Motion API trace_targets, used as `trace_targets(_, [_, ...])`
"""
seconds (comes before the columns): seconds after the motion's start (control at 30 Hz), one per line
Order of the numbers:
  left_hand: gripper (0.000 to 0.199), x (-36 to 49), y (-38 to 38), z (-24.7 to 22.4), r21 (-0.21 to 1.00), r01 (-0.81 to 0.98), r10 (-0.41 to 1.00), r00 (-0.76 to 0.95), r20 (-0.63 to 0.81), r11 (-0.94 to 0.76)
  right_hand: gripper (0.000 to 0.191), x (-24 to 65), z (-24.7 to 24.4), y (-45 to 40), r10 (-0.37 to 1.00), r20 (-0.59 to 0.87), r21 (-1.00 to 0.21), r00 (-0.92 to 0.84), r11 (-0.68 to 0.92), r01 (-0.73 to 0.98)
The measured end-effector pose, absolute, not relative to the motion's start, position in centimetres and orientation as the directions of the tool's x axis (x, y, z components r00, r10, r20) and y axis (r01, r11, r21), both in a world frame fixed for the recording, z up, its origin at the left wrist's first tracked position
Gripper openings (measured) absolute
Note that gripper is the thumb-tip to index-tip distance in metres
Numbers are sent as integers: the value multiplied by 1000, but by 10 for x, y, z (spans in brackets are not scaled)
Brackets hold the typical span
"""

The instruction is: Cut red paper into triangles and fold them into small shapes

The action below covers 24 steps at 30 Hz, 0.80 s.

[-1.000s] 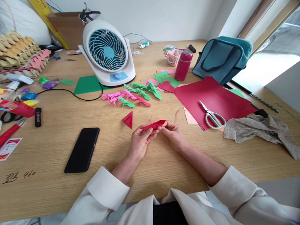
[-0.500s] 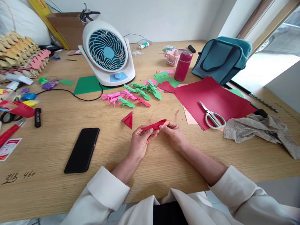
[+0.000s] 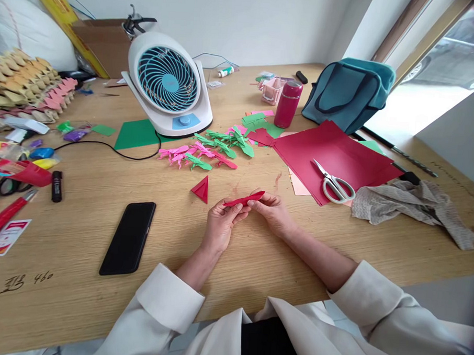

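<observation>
Between my hands is a narrow piece of folded red paper (image 3: 244,200), held a little above the table. My left hand (image 3: 220,224) pinches its left part between thumb and fingers. The thumb and fingers of my right hand (image 3: 273,214) grip its right part, and the pointed right end sticks out past them. A red paper triangle (image 3: 201,189) lies on the table just beyond my left hand. Farther back is a group of folded paper figures in green (image 3: 242,143), pink (image 3: 179,154) and red (image 3: 224,160).
White-handled scissors (image 3: 334,186) lie on red paper sheets (image 3: 297,148) at the right, beside a crumpled cloth (image 3: 385,202). A black phone (image 3: 128,238) rests at the left. Behind stand a fan (image 3: 166,80), a red flask (image 3: 288,104) and a teal bag (image 3: 348,96).
The red paper's right end now looks narrower and flatter, more pointed. My right thumb has shifted slightly left along it. The left hand keeps its pinch.
</observation>
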<state>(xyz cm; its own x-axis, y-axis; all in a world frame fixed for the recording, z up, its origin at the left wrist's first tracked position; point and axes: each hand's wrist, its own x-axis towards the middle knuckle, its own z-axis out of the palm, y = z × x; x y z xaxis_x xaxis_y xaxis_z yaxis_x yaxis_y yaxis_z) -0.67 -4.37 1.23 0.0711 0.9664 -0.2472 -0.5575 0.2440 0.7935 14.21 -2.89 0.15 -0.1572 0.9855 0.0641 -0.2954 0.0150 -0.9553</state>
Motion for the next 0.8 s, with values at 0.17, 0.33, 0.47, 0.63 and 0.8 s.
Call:
trace_targets(0.17, [41,-7,-44,14,797,-553,967,72,-245,243,13,146,4,-28,989,96,-958,-109,63,-280])
trace_targets(0.33, [42,-7,-44,15,803,-546,968,62,-245,238,17,147,6,-26,996,61,-948,-58,40,-315])
trace_targets(0.47, [42,-7,-43,15,807,-540,967,60,-246,239,16,148,6,-25,998,38,-935,-44,20,-355])
trace_targets(0.63, [42,-8,-43,15,805,-544,968,53,-247,235,17,150,9,-22,999,-32,-890,3,-27,-455])
trace_targets(0.8, [43,-8,-42,16,806,-544,967,40,-253,234,20,158,16,-17,996,-70,-860,62,-28,-509])
